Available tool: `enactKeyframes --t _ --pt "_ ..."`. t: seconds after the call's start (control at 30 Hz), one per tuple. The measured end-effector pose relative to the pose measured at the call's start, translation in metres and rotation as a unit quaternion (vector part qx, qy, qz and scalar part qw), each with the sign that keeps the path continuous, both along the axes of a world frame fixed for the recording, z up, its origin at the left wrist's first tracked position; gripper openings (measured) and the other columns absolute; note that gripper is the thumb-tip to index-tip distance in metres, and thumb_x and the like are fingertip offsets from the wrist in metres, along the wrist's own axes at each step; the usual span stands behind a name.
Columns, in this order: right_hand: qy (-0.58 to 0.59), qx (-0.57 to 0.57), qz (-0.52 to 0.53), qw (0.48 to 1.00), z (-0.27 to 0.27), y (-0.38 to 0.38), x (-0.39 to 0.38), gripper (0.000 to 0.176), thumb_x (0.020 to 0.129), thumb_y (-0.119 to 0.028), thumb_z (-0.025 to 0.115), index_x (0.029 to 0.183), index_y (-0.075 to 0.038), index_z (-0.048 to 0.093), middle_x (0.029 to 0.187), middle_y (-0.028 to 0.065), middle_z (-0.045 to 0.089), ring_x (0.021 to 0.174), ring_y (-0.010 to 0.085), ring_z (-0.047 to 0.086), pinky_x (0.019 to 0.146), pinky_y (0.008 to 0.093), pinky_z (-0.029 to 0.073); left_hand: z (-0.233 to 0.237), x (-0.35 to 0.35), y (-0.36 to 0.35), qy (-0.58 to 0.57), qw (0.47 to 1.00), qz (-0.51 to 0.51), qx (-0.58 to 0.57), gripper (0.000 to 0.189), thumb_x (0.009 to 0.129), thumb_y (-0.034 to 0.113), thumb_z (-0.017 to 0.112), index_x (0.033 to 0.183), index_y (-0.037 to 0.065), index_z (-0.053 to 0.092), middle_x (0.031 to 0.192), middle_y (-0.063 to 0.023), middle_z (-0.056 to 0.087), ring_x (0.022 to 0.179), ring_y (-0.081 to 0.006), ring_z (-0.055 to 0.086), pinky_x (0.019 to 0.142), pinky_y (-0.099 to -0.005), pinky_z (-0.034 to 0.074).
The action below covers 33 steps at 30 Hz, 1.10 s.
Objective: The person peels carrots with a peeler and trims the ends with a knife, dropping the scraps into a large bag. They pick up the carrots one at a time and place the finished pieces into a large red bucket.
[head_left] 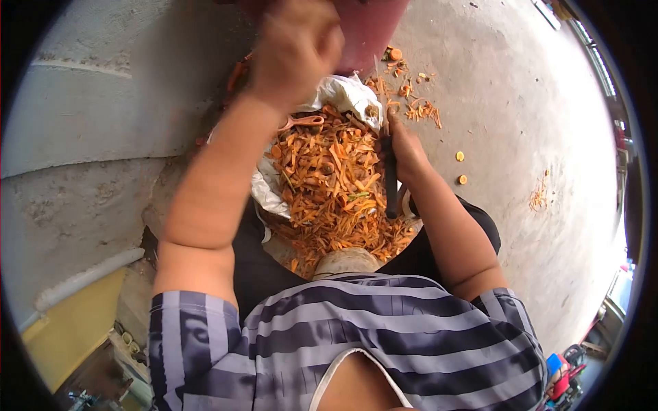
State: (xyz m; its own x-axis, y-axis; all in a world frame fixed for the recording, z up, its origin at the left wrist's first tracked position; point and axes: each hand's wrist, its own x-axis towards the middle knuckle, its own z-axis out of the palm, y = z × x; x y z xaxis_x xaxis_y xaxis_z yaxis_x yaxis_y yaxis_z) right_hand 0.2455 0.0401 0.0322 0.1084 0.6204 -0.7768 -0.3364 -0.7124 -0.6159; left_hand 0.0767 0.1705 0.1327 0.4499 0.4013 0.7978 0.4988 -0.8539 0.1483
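My right hand (406,149) is closed around a knife (391,181), its black handle sticking out toward me and its thin blade pointing away. High in the view, my left hand (298,55) overlaps the side of a reddish tub (363,34). Motion blurs its curled fingers, and I cannot tell whether they hold anything. Between my arms spreads a large heap of orange carrot peelings (336,178), partly on a white sack (271,192). A peeler with an orange handle (305,121) lies on the heap's far left part, close to my left forearm.
Carrot scraps (421,109) are scattered on the concrete floor (541,116) to the right, with two cut carrot ends (460,157) nearer. A low concrete wall (89,116) stands along the left. Colourful items (562,380) sit at the lower right edge.
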Motion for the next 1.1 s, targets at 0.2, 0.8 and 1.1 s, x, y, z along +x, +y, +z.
enactKeyframes --t 0.2,0.8,1.1 --pt "-0.003 0.002 -0.02 1.0 0.008 -0.005 0.008 0.048 0.086 -0.05 0.044 0.081 -0.003 0.049 0.058 0.0071 0.049 0.046 0.0155 0.045 0.042 0.0297 0.036 -0.202 0.026 -0.158 0.408 0.822 -0.036 -0.397 0.035 0.075 0.016 0.057 0.109 0.011 0.055 0.122 -0.0155 0.04 0.113 -0.032 0.039 0.089 -0.0487 0.036" --pt "0.011 0.001 0.0 1.0 0.007 -0.012 0.019 0.046 0.087 -0.048 0.045 0.08 -0.003 0.047 0.055 0.0062 0.049 0.043 0.0148 0.042 0.04 0.0287 0.035 -0.254 -0.114 -0.093 0.563 0.765 0.0 -0.313 0.051 0.079 0.0 0.046 0.127 0.02 0.044 0.142 -0.0094 0.021 0.128 -0.0311 0.025 0.102 -0.0482 0.025" --pt "0.0 -0.01 0.045 0.999 -0.004 -0.01 0.01 0.045 0.087 -0.048 0.043 0.082 -0.003 0.049 0.054 0.0065 0.049 0.043 0.0151 0.044 0.041 0.0287 0.037 -0.225 -0.046 -0.124 0.479 0.756 0.01 -0.446 0.061 0.076 0.031 0.057 0.129 0.008 0.038 0.144 -0.0112 0.015 0.131 -0.0326 0.016 0.103 -0.0524 0.017"
